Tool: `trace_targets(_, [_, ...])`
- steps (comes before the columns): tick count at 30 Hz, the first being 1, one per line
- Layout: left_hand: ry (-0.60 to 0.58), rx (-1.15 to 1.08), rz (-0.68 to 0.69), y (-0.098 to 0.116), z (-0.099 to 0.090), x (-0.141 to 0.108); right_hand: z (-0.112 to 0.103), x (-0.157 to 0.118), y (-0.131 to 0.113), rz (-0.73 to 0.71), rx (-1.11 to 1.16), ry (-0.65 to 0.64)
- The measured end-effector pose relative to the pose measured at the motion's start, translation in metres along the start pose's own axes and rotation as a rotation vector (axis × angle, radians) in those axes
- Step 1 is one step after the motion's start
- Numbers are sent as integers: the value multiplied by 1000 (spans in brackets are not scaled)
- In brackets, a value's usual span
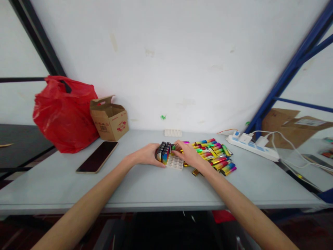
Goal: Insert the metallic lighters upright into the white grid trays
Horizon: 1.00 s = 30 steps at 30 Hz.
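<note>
Several shiny rainbow-coloured lighters (pixel 164 157) with black tops stand upright, packed together at the left part of a white pocketed tray (pixel 175 162). My left hand (pixel 148 155) is curled round the left side of this group, its thumb along the front. Over the tray's back right part, my right hand (pixel 189 155) pinches a lighter (pixel 173 147) with a dark green look, close beside the upright ones. The fingertips partly hide it. Right of the tray lies a loose pile of metallic lighters (pixel 221 158), partly covered by my right hand and wrist.
A second white tray (pixel 173 133) lies against the wall. To the left are a phone (pixel 97 157), an open cardboard box (pixel 110 119) and a red plastic bag (pixel 66 116). A power strip (pixel 252 146) with plugs and white cables lies on the right of the grey table (pixel 145 191).
</note>
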<state>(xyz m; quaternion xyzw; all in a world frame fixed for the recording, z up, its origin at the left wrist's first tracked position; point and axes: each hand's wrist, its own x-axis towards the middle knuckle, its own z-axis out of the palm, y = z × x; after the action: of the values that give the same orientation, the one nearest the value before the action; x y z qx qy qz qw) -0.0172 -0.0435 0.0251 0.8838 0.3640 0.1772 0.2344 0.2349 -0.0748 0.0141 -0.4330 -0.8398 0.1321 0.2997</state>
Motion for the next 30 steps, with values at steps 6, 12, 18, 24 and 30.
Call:
trace_targets(6, [1, 6, 1, 2, -1, -1, -19, -5, 20, -67, -118, 29])
trace_targets(12, [2, 8, 7, -1, 0, 0, -33, -9, 64, -9, -245, 5])
trace_targets(18, [-11, 21, 14, 0, -1, 1, -34, -7, 71, 32, -272, -70])
trace_targets(24, [-37, 80, -9, 3, -3, 0, -36, -5, 75, 32, -309, -120])
trace_targets(30, [-27, 67, 5, 3, -3, -1, -41, -5, 68, 25, -352, -148])
